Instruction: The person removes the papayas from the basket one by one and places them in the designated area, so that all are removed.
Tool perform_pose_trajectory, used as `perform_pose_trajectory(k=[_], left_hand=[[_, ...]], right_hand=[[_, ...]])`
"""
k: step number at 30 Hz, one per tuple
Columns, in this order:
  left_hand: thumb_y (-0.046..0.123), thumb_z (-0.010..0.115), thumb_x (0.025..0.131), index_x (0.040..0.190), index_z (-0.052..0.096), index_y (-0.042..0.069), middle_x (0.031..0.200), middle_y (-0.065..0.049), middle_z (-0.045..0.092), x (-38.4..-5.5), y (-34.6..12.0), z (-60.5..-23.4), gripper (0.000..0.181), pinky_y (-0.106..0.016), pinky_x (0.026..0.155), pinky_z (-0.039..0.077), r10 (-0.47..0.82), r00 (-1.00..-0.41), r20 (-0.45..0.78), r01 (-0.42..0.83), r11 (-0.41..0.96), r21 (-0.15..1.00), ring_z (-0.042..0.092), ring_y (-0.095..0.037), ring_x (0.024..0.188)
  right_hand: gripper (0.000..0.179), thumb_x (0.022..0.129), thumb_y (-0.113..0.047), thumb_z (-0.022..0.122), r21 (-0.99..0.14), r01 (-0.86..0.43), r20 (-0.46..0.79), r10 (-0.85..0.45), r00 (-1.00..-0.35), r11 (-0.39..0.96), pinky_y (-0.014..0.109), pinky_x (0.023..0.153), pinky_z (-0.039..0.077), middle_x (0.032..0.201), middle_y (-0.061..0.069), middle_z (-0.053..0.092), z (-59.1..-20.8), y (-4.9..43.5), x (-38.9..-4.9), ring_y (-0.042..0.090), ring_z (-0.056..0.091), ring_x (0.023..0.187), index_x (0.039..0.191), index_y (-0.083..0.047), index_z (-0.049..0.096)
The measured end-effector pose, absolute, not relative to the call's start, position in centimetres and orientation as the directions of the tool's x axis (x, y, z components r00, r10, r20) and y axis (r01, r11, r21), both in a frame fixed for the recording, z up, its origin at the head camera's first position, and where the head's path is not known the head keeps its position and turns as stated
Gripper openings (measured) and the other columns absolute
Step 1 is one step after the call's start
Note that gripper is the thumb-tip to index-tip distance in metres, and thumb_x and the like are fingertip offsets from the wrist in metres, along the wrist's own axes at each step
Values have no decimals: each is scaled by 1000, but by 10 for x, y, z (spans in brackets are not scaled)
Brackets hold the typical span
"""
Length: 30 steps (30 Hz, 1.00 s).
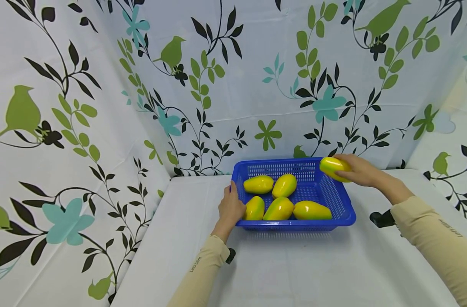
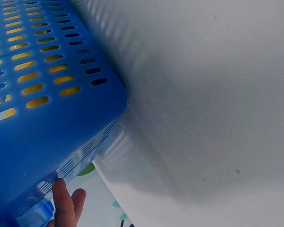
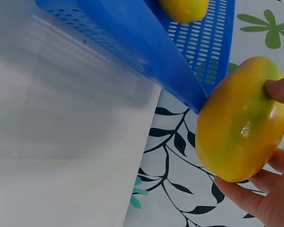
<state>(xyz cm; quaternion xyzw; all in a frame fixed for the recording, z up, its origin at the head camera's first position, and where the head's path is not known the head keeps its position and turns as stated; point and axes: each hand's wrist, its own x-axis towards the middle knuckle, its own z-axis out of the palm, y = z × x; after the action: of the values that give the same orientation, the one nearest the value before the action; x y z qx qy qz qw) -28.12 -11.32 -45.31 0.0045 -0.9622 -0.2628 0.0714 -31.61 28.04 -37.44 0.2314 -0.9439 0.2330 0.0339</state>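
Observation:
A blue plastic basket (image 1: 294, 224) with slotted walls holds several yellow-green mangoes (image 1: 278, 209), mostly in its left and front parts. My left hand (image 1: 230, 205) grips the basket by its left side. In the left wrist view, fingers (image 2: 62, 201) show against the outside of the wall. With fingers and thumb spread around it, my right hand (image 1: 359, 169) holds one more mango (image 3: 241, 120) over the basket's back right corner. That mango overlaps the basket rim in the head view.
The basket stands on a white-covered table (image 1: 271, 268) near its back edge. A patterned cloth (image 1: 248, 85) with leaves, birds and flowers hangs behind and along the left side. Dark wrist devices (image 1: 382, 218) sit by both sleeves.

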Motion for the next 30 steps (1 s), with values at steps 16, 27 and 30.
perform_pose_trajectory(k=[16, 27, 30], left_hand=[[2, 60, 87, 154, 23, -3, 148, -27, 38, -280, -113, -453, 77, -51, 84, 54, -45, -990, 135, 30, 862, 507, 64, -38, 98], [2, 59, 86, 154, 24, -3, 146, -26, 40, -282, -112, -455, 77, -51, 81, 54, -38, -989, 142, 37, 871, 491, 64, -39, 97], [2, 58, 87, 155, 22, -1, 148, -25, 39, -283, -113, -455, 77, -50, 82, 54, -43, -990, 134, 28, 873, 487, 64, -39, 98]], right_hand=[[55, 95, -18, 62, -418, -410, 167, -375, -912, 811, 47, 77, 46, 103, 21, 62, -389, 310, -321, 29, 55, 86, 134, 17, 44], [56, 98, -21, 56, -462, -335, 129, -312, -941, 821, 49, 77, 45, 107, 27, 60, -402, 327, -320, 32, 54, 88, 135, 18, 41], [57, 99, -22, 56, -473, -330, 120, -312, -943, 817, 50, 77, 46, 107, 28, 59, -406, 329, -320, 33, 54, 87, 135, 19, 39]])
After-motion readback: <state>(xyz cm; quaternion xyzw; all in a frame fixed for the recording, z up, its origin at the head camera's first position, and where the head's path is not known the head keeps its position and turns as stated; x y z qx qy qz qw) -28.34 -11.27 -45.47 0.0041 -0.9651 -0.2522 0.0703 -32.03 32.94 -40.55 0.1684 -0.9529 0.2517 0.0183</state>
